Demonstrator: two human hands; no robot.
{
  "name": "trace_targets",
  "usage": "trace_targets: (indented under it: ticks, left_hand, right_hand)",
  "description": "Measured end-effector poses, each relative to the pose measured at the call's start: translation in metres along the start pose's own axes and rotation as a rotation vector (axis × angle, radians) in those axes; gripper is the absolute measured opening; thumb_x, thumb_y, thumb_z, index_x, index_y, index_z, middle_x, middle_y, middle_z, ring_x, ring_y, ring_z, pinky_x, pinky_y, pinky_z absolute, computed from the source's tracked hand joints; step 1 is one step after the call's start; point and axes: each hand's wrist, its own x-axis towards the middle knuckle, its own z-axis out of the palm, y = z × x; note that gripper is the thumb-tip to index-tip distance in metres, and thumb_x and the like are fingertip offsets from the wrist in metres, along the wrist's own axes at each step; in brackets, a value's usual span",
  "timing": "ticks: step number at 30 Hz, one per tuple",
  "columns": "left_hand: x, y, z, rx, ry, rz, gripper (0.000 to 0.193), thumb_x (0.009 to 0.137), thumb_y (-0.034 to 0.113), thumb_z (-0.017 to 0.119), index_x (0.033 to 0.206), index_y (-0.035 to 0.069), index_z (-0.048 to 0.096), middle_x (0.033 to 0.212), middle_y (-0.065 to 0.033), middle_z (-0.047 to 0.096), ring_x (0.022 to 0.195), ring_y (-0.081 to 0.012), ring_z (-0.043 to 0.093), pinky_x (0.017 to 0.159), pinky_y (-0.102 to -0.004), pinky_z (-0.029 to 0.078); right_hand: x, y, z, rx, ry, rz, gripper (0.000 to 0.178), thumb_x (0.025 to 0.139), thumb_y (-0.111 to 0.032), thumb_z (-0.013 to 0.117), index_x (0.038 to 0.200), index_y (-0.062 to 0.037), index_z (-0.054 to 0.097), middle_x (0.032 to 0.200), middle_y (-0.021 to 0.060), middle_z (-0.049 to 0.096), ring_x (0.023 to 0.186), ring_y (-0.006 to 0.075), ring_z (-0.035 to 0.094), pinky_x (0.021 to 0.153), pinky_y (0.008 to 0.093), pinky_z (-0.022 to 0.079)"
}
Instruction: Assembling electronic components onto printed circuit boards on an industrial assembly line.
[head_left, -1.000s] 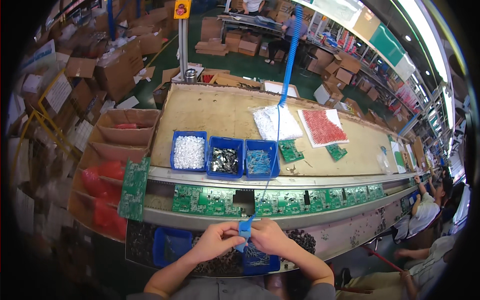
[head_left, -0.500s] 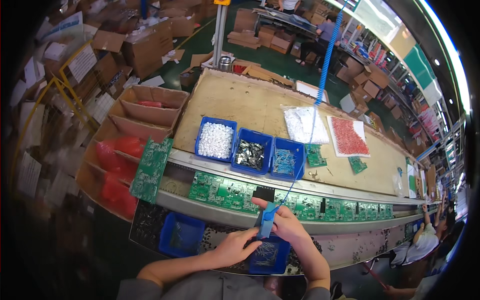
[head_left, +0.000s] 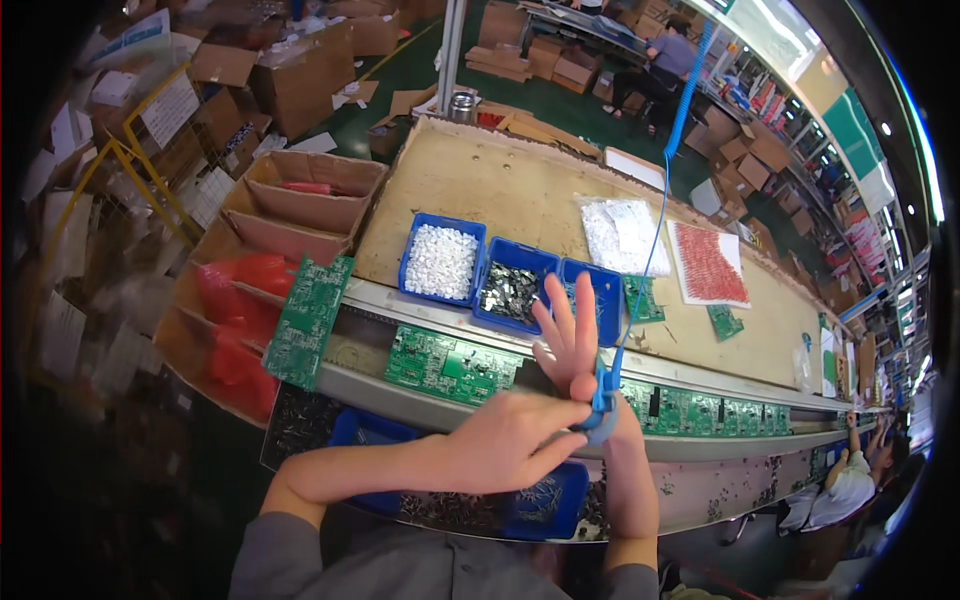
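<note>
My left hand [head_left: 508, 440] reaches across and pinches a blue anti-static wrist strap [head_left: 602, 408], which sits around my right wrist. A thin blue cord runs up from the strap into a blue coiled cord [head_left: 690, 95]. My right hand [head_left: 570, 335] is raised, fingers stretched and apart, with nothing in it. Behind it stand blue bins: one of white parts [head_left: 440, 262], one of dark flat parts [head_left: 510, 290], and a bin of thin blue-grey parts [head_left: 606, 310], partly hidden by my fingers. Green circuit boards [head_left: 445, 362] lie in a row along the rail below.
At the left end a circuit board [head_left: 308, 320] leans by a divided cardboard box [head_left: 300, 200] with red bags. On the tabletop lie a bag of white parts [head_left: 625, 235] and a sheet of red parts [head_left: 708, 265]. A lower blue bin [head_left: 548, 505] holds pins. Co-workers sit farther right.
Strap and cord have moved from my right hand's fingers down onto the wrist. My right hand has risen and spread its fingers; my left hand has moved right and up, gripping the strap.
</note>
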Motion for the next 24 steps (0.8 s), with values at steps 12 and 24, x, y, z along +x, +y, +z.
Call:
trace_targets:
  ticks: [12, 24]
  left_hand:
    - [0.074, -0.005, -0.005, -0.300, 0.050, -0.206, 0.012, 0.094, 0.005, 0.048, 0.103, -0.001, 0.053, 0.084, -0.0052, 0.066, 0.077, -0.0068, 0.060, 0.067, -0.0225, 0.048]
    - [0.095, -0.011, -0.007, -0.180, -0.368, -0.261, 0.018, 0.084, 0.009, 0.050, 0.077, -0.004, 0.060, 0.070, -0.0144, 0.067, 0.066, -0.0225, 0.067, 0.061, -0.0348, 0.052]
  right_hand:
    - [0.082, -0.041, -0.037, 0.879, 0.283, -0.178, 0.105, 0.079, -0.066, 0.056, 0.147, -0.0237, -0.012, 0.151, 0.0201, 0.010, 0.135, 0.0404, 0.028, 0.094, 0.0729, 0.032]
    - [0.118, 0.031, -0.009, -2.093, -0.079, -0.846, 0.063, 0.079, -0.008, 0.056, 0.137, -0.0286, 0.042, 0.071, 0.0026, 0.055, 0.080, 0.0193, 0.058, 0.099, 0.0656, 0.032]
